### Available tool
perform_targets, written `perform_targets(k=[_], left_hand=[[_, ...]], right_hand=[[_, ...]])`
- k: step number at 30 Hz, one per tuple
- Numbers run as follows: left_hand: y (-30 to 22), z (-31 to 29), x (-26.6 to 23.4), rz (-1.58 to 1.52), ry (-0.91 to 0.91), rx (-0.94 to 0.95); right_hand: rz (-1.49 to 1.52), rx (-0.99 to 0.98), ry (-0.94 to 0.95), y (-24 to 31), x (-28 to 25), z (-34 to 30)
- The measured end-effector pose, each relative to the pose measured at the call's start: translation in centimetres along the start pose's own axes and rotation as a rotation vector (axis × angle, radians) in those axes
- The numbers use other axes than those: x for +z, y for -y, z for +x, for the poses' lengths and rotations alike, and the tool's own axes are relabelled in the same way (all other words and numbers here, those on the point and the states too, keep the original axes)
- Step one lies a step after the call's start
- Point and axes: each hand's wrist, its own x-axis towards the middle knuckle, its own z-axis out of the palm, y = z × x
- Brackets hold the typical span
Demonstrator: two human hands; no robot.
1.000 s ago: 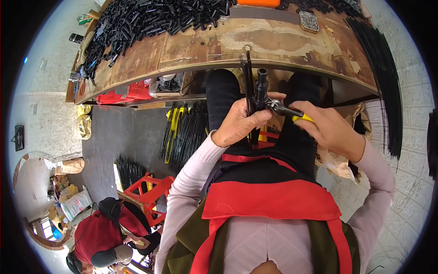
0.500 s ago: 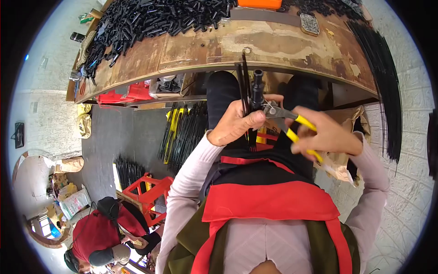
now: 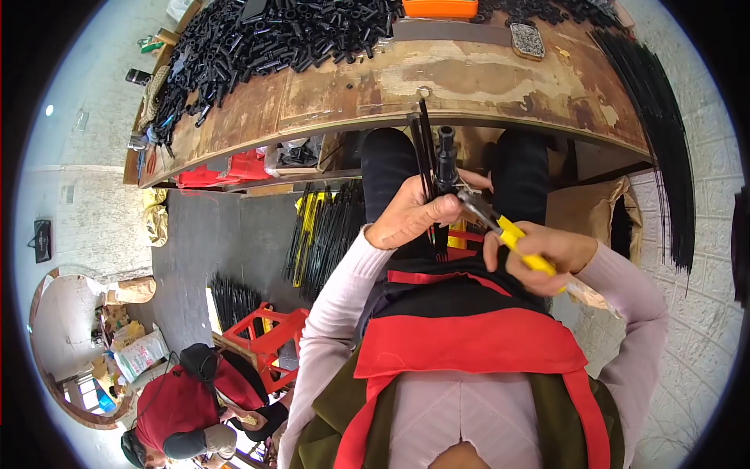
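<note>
Pliers (image 3: 486,214) in right hand (image 3: 556,248), handles (image 3: 512,233) closer together now

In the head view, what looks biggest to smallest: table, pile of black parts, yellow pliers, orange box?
1. Wooden table
2. Pile of black parts
3. Yellow-handled pliers, partly hidden by the right hand
4. Orange box, counting only what shows

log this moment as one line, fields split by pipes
left hand: holds black rods, tube | right hand: grips pliers | pliers: jaws by tube | bench: black parts heaped
</note>
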Motion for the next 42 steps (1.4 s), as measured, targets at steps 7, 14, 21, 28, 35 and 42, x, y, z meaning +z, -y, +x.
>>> perform_targets(k=[7, 14, 21, 28, 35, 42], left_hand=[[0.8, -0.2, 0.9, 0.098, -0.147, 0.083], [0.8, -0.2, 0.5, 0.051, -0.106, 0.051], [0.8, -0.7, 0.4, 0.025, -0.078, 0.060], [1.4, -0.8, -0.1, 0.035, -0.115, 0.085], [1.2, 0.6, 0.7, 0.001, -0.054, 0.037], [1.9, 0.2, 0.8, 0.073, -0.226, 0.108]], right_hand=[[-1.133, -0.455, -0.667, 0.0, -0.2, 0.5], [-1.008, -0.343, -0.515, 1.4, 0.1, -0.2], [-0.937, -0.003, -0.439, 5.3, 2.3, -0.7], [-0.745, -0.246, -0.535, -0.8, 1.6, 1.7], [-0.329, 0.200, -0.409, 4.2, 2.2, -1.2], [-0.615, 0.268, -0.436, 7.0, 2.6, -0.8]])
